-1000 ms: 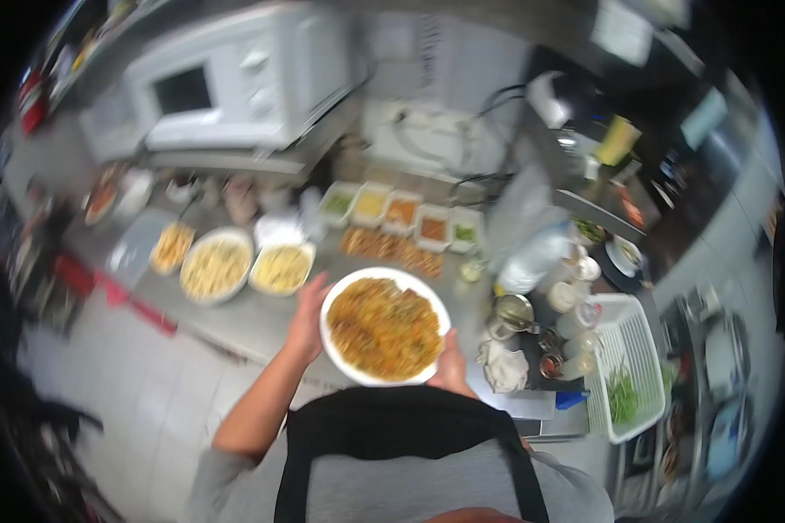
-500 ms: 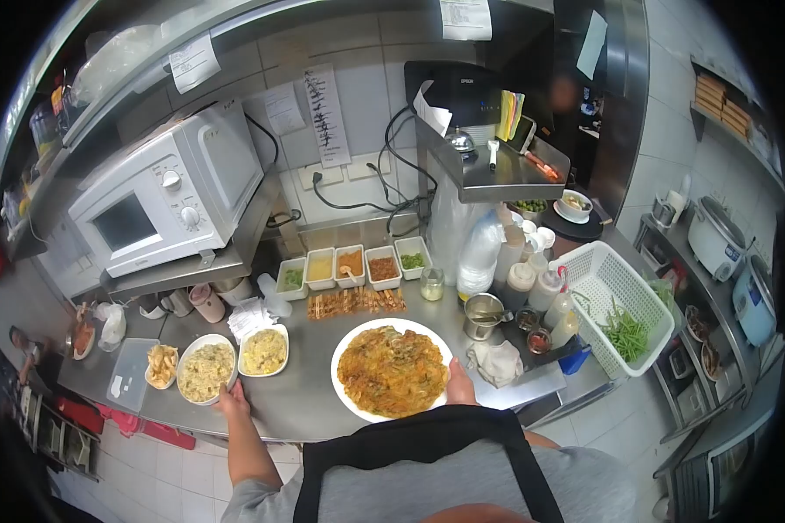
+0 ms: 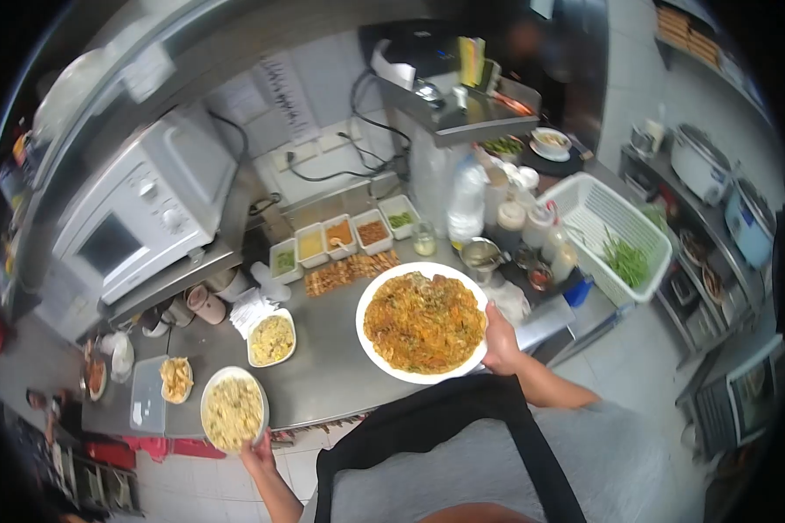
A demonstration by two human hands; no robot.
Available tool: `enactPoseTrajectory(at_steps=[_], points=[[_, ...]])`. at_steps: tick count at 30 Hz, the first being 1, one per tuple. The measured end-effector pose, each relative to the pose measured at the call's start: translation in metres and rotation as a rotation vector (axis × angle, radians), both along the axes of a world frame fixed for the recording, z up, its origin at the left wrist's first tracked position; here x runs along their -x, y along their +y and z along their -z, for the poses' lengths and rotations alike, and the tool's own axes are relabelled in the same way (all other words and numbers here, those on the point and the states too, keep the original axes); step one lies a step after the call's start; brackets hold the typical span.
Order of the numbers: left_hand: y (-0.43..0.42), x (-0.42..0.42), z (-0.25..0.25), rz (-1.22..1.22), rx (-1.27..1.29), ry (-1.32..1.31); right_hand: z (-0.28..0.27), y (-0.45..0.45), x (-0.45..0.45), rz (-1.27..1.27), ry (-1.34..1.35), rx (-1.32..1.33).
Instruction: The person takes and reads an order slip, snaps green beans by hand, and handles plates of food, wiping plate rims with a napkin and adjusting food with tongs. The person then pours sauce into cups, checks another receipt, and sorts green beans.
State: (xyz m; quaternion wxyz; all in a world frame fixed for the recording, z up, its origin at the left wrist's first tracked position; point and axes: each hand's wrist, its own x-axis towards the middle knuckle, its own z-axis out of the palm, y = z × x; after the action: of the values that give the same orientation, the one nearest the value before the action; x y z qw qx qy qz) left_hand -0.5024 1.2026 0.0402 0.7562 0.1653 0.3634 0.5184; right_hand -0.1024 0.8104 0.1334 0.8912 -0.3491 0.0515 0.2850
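Observation:
My left hand [image 3: 257, 455] grips the lower right edge of a white bowl [image 3: 265, 408] heaped with fried rice, held past the counter's front edge. My right hand [image 3: 501, 342] is closed on the right rim of a large white plate [image 3: 361, 324]. Orange-brown food [image 3: 425, 321], resembling fried noodles, covers most of this plate. Both dishes are roughly level, and the undersides of both are hidden, as are some fingers. Between them, farther back, a square white bowl [image 3: 291, 324] of yellowish rice rests on the counter. A small bowl of fried pieces [image 3: 176, 380] lies to the left.
Along the back are small ingredient tubs [image 3: 340, 247], skewers [image 3: 349, 272] and a microwave [image 3: 148, 205]. Bottles [image 3: 510, 218], a metal pot [image 3: 481, 255] and a white basket [image 3: 576, 196] with green vegetables stand right. A metal shelf [image 3: 462, 131] juts out above. Another person [image 3: 39, 401] is far left.
Both dishes have come toward me off their earlier spots, the rice bowl past the counter edge. The plate appears raised and farther right. My view has tilted and shifted.

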Motion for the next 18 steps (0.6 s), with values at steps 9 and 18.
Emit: enactPoseTrajectory(at_steps=[9,18], points=[[-0.215,-0.021,-0.085,0.246,-0.253,0.395,-0.021,-0.134,-0.017,0.205,0.182,0.08],[-0.42,-0.213,-0.086,0.875,-0.338,0.204,0.035,-0.442,0.024,0.424,0.05,0.316]])
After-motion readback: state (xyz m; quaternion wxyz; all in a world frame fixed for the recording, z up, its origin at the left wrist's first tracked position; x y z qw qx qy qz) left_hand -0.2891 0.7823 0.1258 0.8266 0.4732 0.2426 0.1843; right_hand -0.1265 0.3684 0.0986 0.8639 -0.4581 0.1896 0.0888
